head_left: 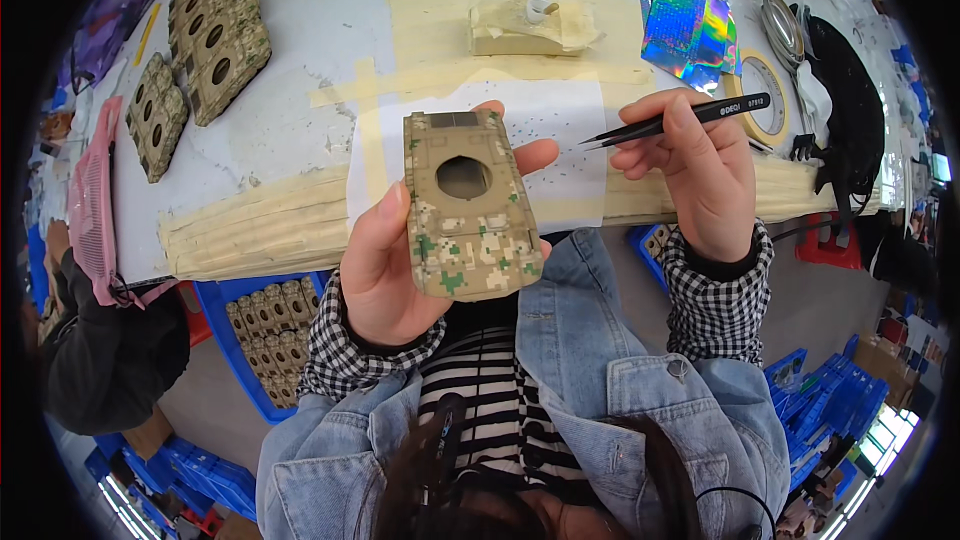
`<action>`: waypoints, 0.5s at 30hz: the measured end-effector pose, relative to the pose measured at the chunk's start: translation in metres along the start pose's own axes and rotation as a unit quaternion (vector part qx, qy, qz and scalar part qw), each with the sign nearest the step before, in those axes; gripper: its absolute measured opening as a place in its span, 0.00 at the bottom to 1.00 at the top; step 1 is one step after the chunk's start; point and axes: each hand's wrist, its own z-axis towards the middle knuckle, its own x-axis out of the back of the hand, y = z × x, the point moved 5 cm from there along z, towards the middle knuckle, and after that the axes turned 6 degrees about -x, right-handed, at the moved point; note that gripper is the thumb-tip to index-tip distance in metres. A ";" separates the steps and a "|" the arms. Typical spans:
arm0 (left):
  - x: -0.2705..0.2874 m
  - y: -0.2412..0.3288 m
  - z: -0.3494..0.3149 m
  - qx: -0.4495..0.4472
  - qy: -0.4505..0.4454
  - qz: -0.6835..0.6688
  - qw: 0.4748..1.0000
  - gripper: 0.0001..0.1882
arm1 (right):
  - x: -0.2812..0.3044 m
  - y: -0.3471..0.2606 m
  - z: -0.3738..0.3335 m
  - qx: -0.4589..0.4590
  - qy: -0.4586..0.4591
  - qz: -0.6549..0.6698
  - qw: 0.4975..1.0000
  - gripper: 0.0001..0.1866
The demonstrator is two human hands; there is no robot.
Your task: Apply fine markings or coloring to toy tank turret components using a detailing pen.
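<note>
A pale tabletop sweeps right across the upper view, its near edge wrapped in yellowish tape and bowed by the lens! Down below, it's grey floor, with a red plastic piece tucked by the tabletop's right end. Over to the lower right, blue crates crowd in, a cardboard box just beside them. More blue crates lower left, and bright white strips glare from both bottom corners, windows or lamps, impossible to tell!
</note>
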 end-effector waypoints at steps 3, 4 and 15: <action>0.000 0.004 -0.004 0.006 -0.084 -0.019 0.996 0.37 | -0.007 -0.002 0.002 -0.011 -0.027 0.028 0.999 0.19; -0.001 0.005 -0.005 0.008 -0.108 -0.028 0.994 0.35 | -0.009 -0.002 0.003 -0.013 -0.035 0.034 0.999 0.19; -0.005 0.009 -0.008 -0.005 0.018 -0.011 1.000 0.50 | -0.022 -0.006 0.010 -0.032 -0.058 0.029 0.997 0.21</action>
